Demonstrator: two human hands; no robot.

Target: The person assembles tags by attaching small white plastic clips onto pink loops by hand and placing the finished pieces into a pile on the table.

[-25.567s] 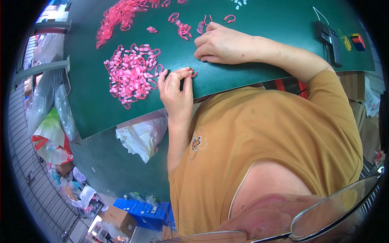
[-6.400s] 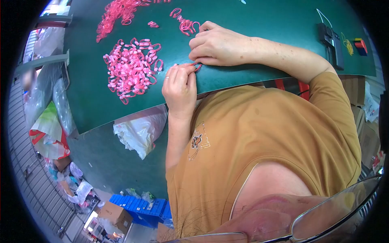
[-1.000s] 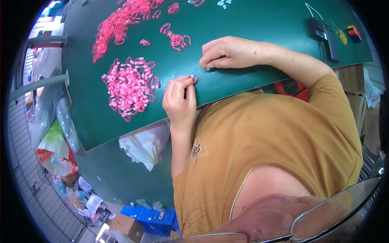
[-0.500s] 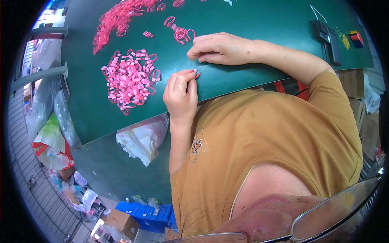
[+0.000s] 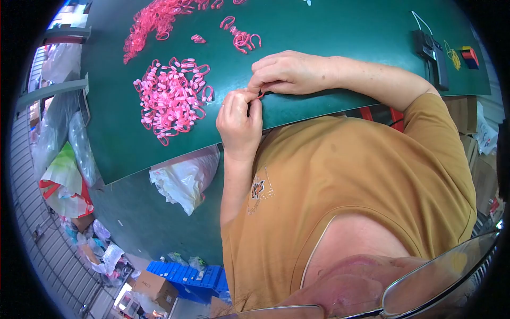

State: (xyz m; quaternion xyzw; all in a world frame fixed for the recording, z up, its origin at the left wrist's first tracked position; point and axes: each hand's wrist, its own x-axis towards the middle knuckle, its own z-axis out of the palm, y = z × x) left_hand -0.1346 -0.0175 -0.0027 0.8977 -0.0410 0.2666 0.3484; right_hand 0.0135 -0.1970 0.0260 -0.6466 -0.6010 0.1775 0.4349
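My left hand (image 5: 239, 123) is closed, thumb and fingers pinching a small red-pink cord (image 5: 261, 96), most of which the fingers hide. My right hand (image 5: 287, 73) meets it from the right, its fingertips pinched at the same cord and touching the left fingers. To the left of my hands lies a pile of pink cord loops with pale pink end pieces (image 5: 172, 101). Beyond my right hand sits a small cluster of pink curved cords (image 5: 245, 40). A lone pale pink piece (image 5: 198, 39) rests between these groups.
A larger heap of pink cords (image 5: 154, 25) spreads over the far left of the green table (image 5: 329, 32). At the right are a black device (image 5: 429, 53), a yellow string (image 5: 453, 58) and a red-yellow block (image 5: 469, 57). A white plastic bag (image 5: 186, 181) hangs below the near edge.
My right hand has come down and left to join my left hand at the cord, its fingers now pinching. My left hand has barely shifted. The camera view has moved slightly.
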